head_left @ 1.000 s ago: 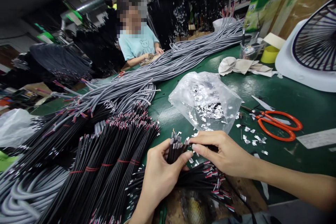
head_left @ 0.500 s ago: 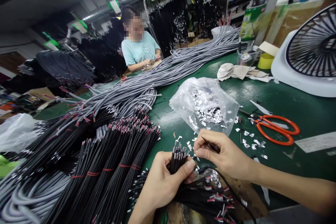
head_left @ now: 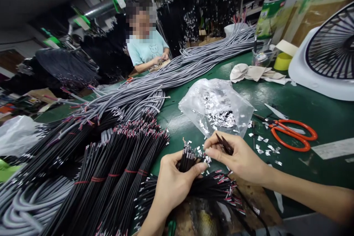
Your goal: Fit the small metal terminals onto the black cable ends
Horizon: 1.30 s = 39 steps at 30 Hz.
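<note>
at far left, a crumpled white plastic bag [head_left: 18, 136] lies above coiled grey cable [head_left: 35, 206]; next come black wire bundles [head_left: 110, 188] tied with red bands, their stripped ends up, and behind them long grey cables [head_left: 171, 75] cross the green table [head_left: 177, 116]; the left hand [head_left: 174, 179] is closed around an upright cluster of black wires [head_left: 187, 159], pale tips showing above the fist; loose black wires with red and white ends [head_left: 212, 188] lie beneath; the right hand [head_left: 235, 155] grips dark tweezers [head_left: 228, 148] against its palm, thumb and forefinger pinched just beside the cluster; whether they hold a foil piece, i cannot tell; beyond sits a clear bag of silver foil pieces [head_left: 218, 108]; farther right, orange-handled scissors [head_left: 297, 121] and a white fan [head_left: 312, 73].
</note>
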Motion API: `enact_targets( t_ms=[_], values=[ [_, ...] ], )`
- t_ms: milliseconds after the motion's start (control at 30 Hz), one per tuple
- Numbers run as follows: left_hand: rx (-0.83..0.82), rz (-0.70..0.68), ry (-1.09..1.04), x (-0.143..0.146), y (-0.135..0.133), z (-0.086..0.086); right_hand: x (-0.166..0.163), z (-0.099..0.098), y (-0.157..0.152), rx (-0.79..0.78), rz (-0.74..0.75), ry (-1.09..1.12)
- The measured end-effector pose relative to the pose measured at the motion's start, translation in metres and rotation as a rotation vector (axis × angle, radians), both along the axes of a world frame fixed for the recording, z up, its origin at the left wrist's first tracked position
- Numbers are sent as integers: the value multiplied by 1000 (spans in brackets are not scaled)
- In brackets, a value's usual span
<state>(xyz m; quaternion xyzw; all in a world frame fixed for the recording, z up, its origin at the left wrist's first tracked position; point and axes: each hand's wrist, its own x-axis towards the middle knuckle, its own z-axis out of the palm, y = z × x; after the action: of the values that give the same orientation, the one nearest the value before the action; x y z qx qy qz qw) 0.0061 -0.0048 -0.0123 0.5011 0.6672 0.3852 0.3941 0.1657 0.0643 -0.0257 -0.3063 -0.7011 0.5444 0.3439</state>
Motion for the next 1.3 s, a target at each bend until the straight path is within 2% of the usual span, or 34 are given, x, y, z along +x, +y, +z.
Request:
enact_targets(
  t_ms=[167, 333, 400, 600, 733, 767, 900, 967, 1133, 1300],
  values=[
    [-20, -70, -27, -1, -2, 2, 0, 0, 2, 86, 70, -26],
    [29, -79, 16, 3, -2, 4, -1, -3, 1, -70, 54, -32],
    [73, -60, 28, 3, -1, 2, -2, -3, -1, -82, 65, -37],
    [52, 52, -10, 0, 3, 0, 0, -1, -3, -10, 78, -38],
    [14, -29, 29, 1, 4, 1, 2, -1, 3, 126, -116, -24],
    [14, -55, 53, 1, 4, 0, 3, -2, 4, 145, -127, -31],
    [38, -107, 117, 2, 4, -3, 0, -5, 2, 189, -22, -78],
    [31, -117, 94, 1, 4, -4, -2, -5, 0, 200, -17, -104],
    [16, -20, -37, -3, 0, -2, -3, 1, 1, 128, 28, -109],
    [86, 120, -28, -4, -1, 2, 2, 2, 2, 137, 39, -125]
  ],
)
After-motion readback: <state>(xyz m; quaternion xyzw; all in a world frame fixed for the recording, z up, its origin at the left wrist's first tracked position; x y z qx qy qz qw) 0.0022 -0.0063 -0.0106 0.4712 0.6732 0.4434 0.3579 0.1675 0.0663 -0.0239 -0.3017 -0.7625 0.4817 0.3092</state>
